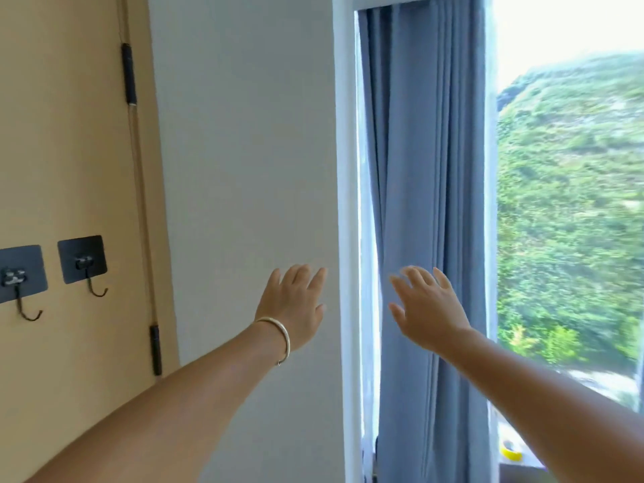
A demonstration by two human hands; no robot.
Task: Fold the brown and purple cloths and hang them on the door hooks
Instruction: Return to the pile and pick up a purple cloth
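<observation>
Brown and purple cloths out of frame. Two black door hooks [83, 264] on tan door [62, 134], both bare; left one's plate cut by frame edge. Left hand [292, 301], bracelet [278, 338] at wrist, and right hand [427, 308] raised, fingers spread, holding nothing. Blue curtain [425, 203] behind.

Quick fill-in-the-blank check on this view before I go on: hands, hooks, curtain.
1. Both hands, left hand and right hand, hold ____.
2. The number of door hooks in view, such as this hook, is ____.
3. The bracelet sits on the ____ wrist.
4. The curtain is coloured ____.

Missing words: nothing; two; left; blue
</observation>
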